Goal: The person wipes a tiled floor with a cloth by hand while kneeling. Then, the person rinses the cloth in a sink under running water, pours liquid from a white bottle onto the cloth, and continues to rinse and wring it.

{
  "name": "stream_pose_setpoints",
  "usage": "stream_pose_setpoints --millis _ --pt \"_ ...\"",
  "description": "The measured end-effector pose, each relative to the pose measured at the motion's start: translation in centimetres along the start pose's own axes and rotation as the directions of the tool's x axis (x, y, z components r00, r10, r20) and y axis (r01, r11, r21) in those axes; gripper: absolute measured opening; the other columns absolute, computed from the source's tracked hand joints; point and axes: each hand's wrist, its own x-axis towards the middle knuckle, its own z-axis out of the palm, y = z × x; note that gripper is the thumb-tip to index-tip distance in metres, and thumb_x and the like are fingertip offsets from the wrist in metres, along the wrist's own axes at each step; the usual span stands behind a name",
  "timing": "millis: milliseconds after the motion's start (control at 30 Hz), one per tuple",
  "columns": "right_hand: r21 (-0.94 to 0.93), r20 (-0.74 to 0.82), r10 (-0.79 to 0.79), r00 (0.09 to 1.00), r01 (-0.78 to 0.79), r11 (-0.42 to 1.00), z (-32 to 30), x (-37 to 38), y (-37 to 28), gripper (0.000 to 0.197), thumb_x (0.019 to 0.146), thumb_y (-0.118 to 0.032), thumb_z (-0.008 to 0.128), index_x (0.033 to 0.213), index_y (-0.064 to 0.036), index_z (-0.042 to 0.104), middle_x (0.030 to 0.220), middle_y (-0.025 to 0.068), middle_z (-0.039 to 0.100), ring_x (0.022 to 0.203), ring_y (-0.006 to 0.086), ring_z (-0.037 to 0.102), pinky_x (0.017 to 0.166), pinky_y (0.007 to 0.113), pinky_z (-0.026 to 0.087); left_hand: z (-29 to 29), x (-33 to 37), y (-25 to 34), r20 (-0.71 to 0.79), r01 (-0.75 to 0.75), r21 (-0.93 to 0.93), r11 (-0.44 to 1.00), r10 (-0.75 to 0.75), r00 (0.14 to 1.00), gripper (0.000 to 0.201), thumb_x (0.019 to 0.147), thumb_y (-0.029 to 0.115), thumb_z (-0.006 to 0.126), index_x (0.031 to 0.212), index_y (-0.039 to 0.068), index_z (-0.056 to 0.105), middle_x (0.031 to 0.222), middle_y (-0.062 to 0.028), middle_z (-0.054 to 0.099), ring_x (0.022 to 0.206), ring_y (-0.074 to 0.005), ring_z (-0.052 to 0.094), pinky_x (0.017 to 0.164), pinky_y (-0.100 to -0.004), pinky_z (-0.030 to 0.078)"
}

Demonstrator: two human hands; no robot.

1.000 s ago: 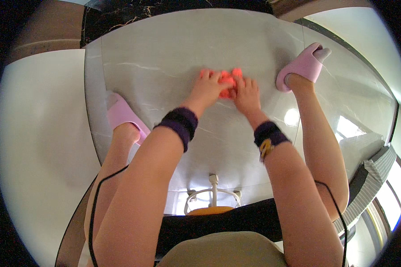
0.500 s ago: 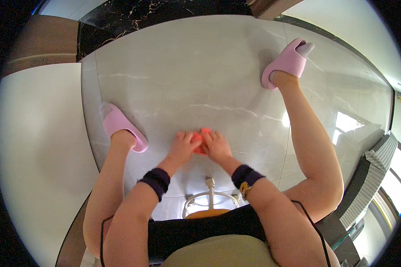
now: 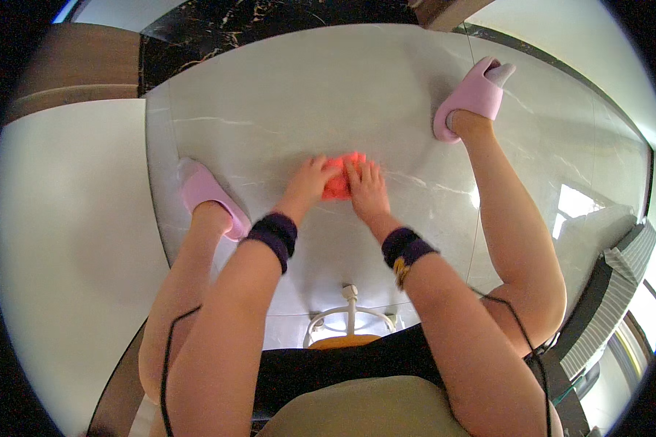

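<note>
Nearest the body, between the forearms, a curved white stool-like base (image 3: 350, 313) stands on glossy grey, white-veined floor tiles (image 3: 328, 102). Beyond it, a crumpled coral-red cloth (image 3: 337, 186) lies on the tiles. The left hand (image 3: 307, 183) touches its left edge, fingers slightly bent and blurred; the right hand (image 3: 370, 193) covers its right part, fingers fairly close together. Whether either pinches the fabric, I cannot tell. Compared with half a second ago, the cloth sits farther from the base, so both hands bear on a different patch of floor. No container can be made out. Farthest off lies a black, pale-veined stone strip (image 3: 284, 16).
</note>
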Motion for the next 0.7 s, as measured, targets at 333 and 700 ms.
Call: stream_pose_setpoints --millis 333,700 --pt "0.196 0.351 -0.162 0.922 0.097 0.976 3.9 -14.5 -8.9 0.043 0.086 -0.013 0.055 0.129 -0.013 0.049 0.124 0.0151 0.053 0.115 0.034 0.053 0.095 0.046 0.046 9.5 -20.1 5.2 0.22 0.188 -0.124 0.974 -0.158 0.963 0.034 0.09 0.01 0.052 0.122 0.019 0.058 0.115 -0.0178 0.057 0.105 -0.0381 0.057 0.089 -0.0487 0.049" --pt "0.116 0.149 -0.075 0.986 0.058 0.992 -8.6 -12.5 -10.3 0.026 0.09 -0.019 0.055 0.114 -0.0129 0.059 0.11 0.0144 0.059 0.106 0.0317 0.059 0.088 0.042 0.052 -2.9 -18.2 7.2 0.05 0.168 -0.092 0.981 -0.164 0.985 0.037 0.085 0.011 0.057 0.121 0.021 0.059 0.113 -0.0122 0.056 0.108 -0.0355 0.054 0.087 -0.0455 0.051"
